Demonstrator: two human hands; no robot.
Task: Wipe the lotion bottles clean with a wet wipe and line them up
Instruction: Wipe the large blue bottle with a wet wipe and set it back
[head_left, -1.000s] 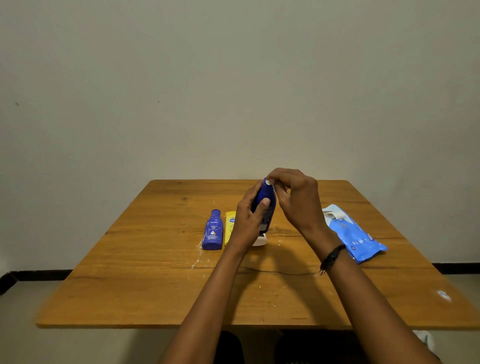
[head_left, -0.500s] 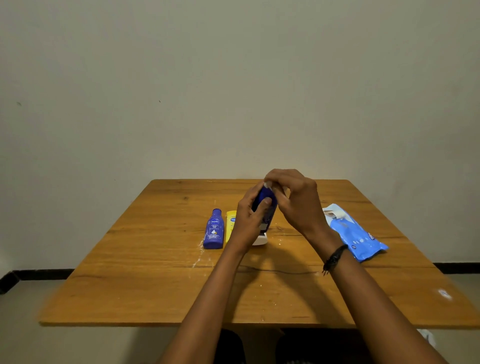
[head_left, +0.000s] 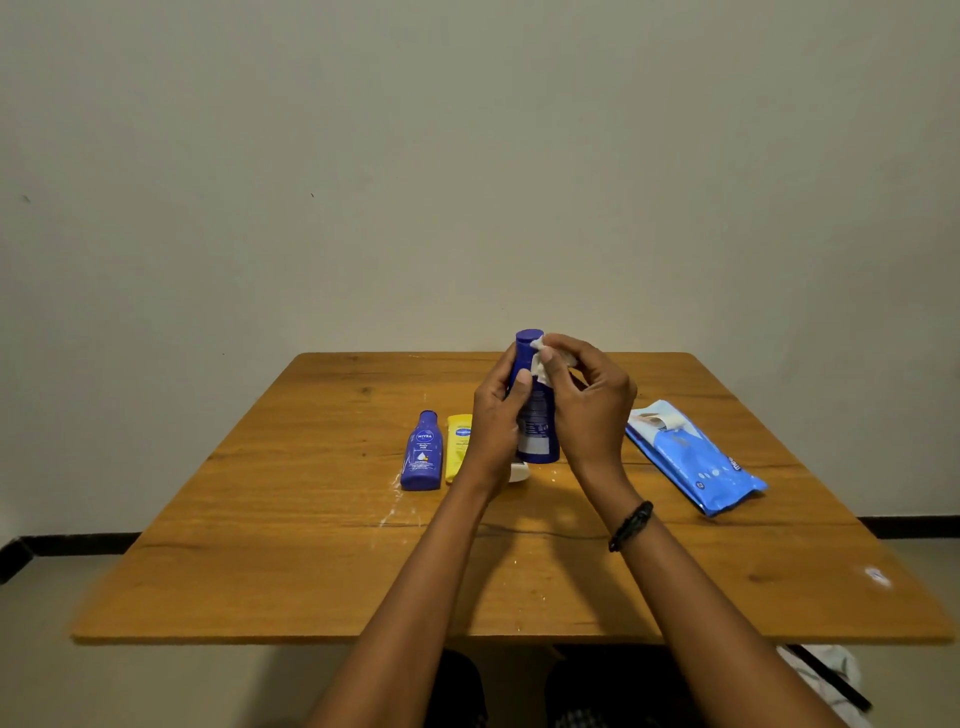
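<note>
From my feed, the left hand (head_left: 496, 421) gripped the dark blue lotion bottle (head_left: 537, 431) upright over the middle of the wooden table (head_left: 291, 545), fingers curled round its body. The right hand (head_left: 589, 410) pinched a crumpled wet wipe (head_left: 540, 361) against the bottle's neck, just below the cap. I could not tell whether the base touched the tabletop. Left of the hands, a small Nivea bottle (head_left: 423, 454) and a yellow Vaseline tube (head_left: 458, 449) lay side by side, the left wrist partly covering the tube and a white object (head_left: 520, 473) I could not identify. White smears (head_left: 397, 501) marked the wood beside the Nivea bottle. A blue wet-wipe pack (head_left: 696, 465) lay to the right, well apart.
</note>
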